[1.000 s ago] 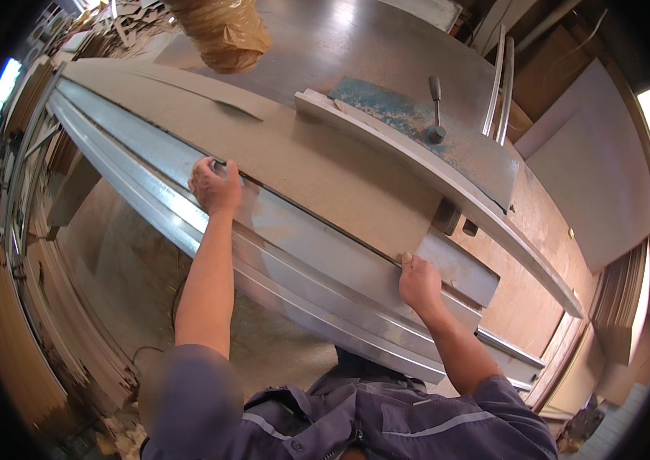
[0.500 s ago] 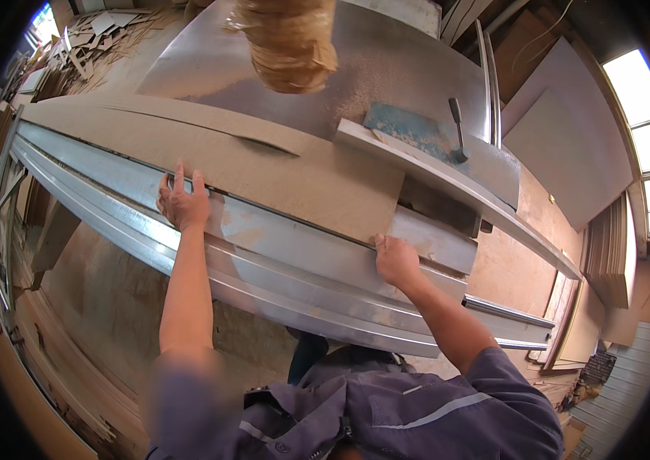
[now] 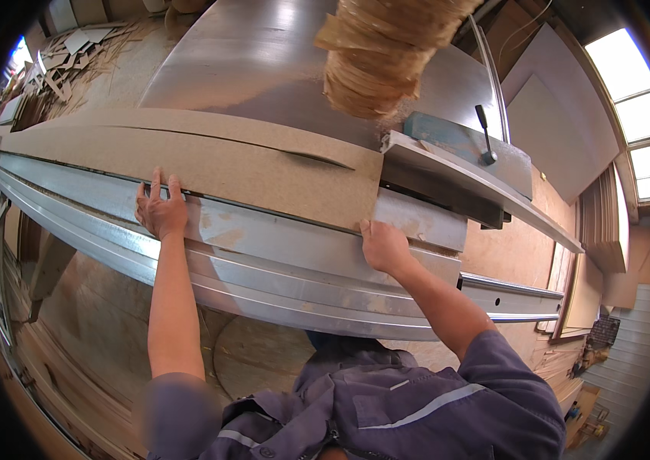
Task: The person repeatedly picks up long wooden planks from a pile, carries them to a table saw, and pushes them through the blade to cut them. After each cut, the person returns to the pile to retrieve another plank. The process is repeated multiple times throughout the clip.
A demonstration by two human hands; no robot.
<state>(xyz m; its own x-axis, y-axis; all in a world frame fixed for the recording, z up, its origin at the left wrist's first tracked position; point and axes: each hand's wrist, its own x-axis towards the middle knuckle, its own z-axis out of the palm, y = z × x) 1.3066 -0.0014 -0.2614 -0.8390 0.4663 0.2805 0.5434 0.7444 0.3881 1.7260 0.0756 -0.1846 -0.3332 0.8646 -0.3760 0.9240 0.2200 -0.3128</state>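
A long brown fibreboard panel (image 3: 263,180) lies across the metal saw table. A thin slit runs lengthwise through it and widens near its right end. My left hand (image 3: 162,208) rests at the panel's near edge, fingers spread with the tips on the board. At the near right corner, my right hand (image 3: 383,244) is closed on the panel's edge, its thumb side against the corner. Just right of the panel's end stands a long metal fence (image 3: 486,192). Beneath both hands runs the silvery sliding table (image 3: 279,241) with its rails.
A wrapped tan hose (image 3: 375,65) hangs over the table (image 3: 240,61). Beyond the fence is a blue-green block with a black lever (image 3: 486,138). Board offcuts (image 3: 72,57) are heaped at the far left. Large sheets (image 3: 562,123) lean on the right near a window.
The panel has slid left, so its right end is now clear of the fence's left tip. Both hands moved left with it. The whole view has shifted a little.
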